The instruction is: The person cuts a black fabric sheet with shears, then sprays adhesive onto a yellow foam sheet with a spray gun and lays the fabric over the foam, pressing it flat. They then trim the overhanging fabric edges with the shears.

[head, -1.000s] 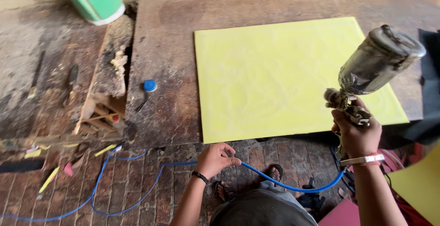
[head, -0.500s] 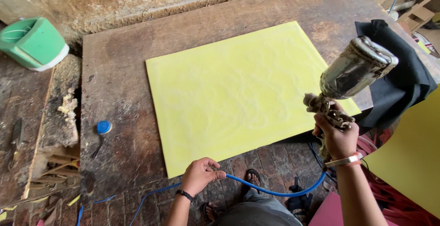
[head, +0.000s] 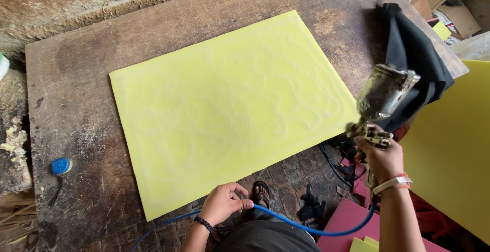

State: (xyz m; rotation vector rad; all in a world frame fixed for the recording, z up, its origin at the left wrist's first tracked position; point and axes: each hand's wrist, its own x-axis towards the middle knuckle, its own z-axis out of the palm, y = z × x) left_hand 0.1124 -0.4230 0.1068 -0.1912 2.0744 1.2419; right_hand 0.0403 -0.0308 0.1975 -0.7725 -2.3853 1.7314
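Nearest me, my left hand point(head: 222, 203) is curled shut around the thin blue air hose point(head: 306, 226), pinching it just off the near edge of the worn brown wooden surface point(head: 71, 104); the hose loops down past my lap and rises toward my right wrist. A second ago this hand sat further to my left and the view took in more ground on that side; now my head has swung right, so the small blue round cap point(head: 60, 165) has slid to the left margin and the green tub is all but gone (only a sliver at the frame's edge). My right hand point(head: 382, 157) grips the handle of the metal spray gun with its dull steel cup point(head: 384, 94), fingers closed; the gun hangs off the sheet's right edge, closer to it than before, which I judge puts me square to the sheet.

The gun's long axis runs from handle up to cup, tilted away to the right. The large pale yellow foam sheet point(head: 229, 109) lies flat mid-surface, long axis left to right, slightly skewed; beyond the gun lies a black cloth point(head: 416, 48).
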